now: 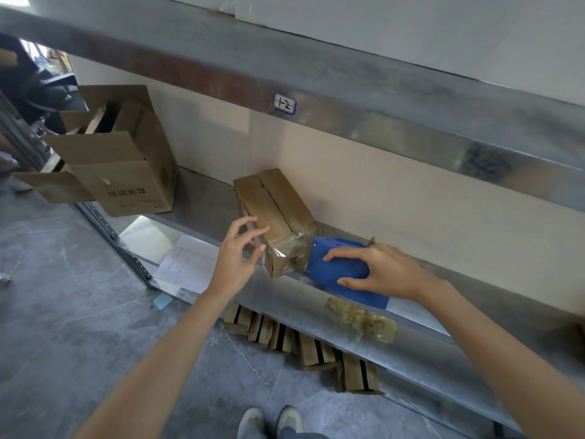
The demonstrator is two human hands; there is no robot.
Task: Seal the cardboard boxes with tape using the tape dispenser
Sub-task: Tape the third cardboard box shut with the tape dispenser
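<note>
The right hand (383, 270) gripped the tape dispenser (335, 264) at the cardboard box (275, 207); the left hand (237, 255) hovered beside it, fingers spread, so the unbraced box might slide

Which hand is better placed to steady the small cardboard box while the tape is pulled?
Left. The left hand is open beside the small cardboard box; the right hand grips the blue tape dispenser.
</note>
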